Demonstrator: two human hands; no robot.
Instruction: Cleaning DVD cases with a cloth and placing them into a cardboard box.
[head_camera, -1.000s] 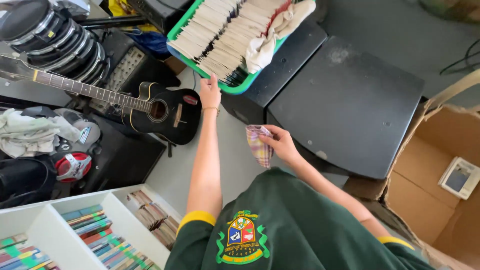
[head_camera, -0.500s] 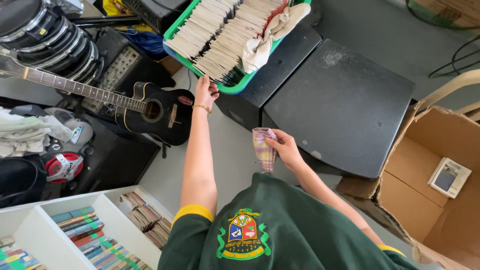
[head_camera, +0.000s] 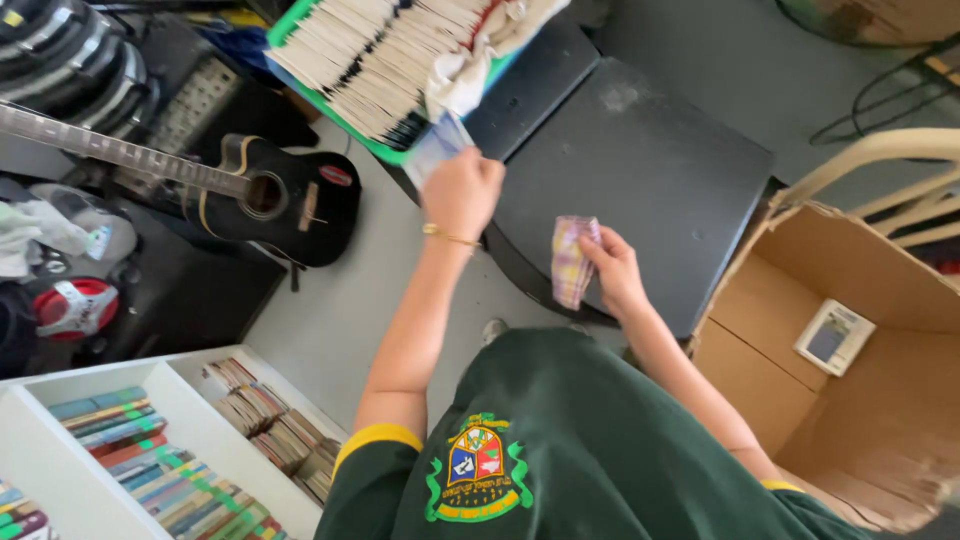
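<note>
At near corner of green basket, left hand clamped tight on thin clear-fronted case. Case tilted, touching or just off basket rim, cannot tell which; lower end hidden in fist. Right of basket and nearer the body, right hand pinched shut on folded checked cloth, hovering over black flat-topped box, well apart from thin case. White rag draped over basket's right end, just above lifted case. Left of basket, black guitar lying flat. Far right of basket, open cardboard box. Below-left of basket, white shelf with packed rows.

Step judged as drawing one case out for a wipe. Best handling, as a judgement:
- Hold by edges and pull straight along packed row, so neighbours stay upright inside basket.
- Lift clear of white rag before turning.
- Bring case away from basket to cloth, backing the flat face with fingers. Probably brittle plastic.

Risks: rag snagging, loose neighbours sliding over near corner.
</note>
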